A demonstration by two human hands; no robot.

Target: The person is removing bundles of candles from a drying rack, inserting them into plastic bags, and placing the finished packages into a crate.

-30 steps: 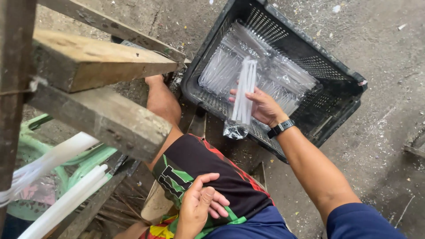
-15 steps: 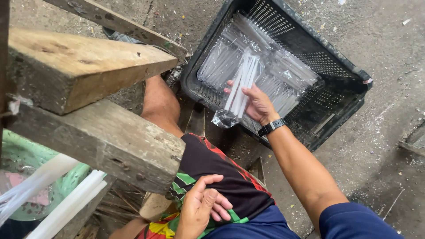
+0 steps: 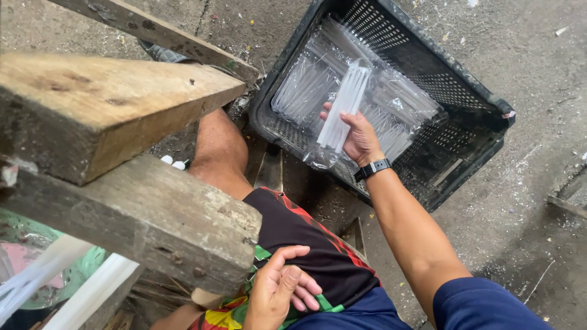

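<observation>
We are gripping a clear packet of white sticks (image 3: 342, 110) in our right hand (image 3: 361, 137) over the black crate (image 3: 440, 79); our left hand (image 3: 278, 293) is resting loosely curled and empty on our thigh.

You have two hands in view: your right hand (image 3: 361, 137) holds one clear bag of white sticks (image 3: 342, 113), and your left hand (image 3: 278, 293) rests on your thigh. One black plastic crate (image 3: 465, 91) sits on the floor, holding several more clear bags (image 3: 306, 85), too overlapped to count. Three thick wooden beams (image 3: 116, 104) cross at left. One watch (image 3: 372, 168) is on your right wrist.
</observation>
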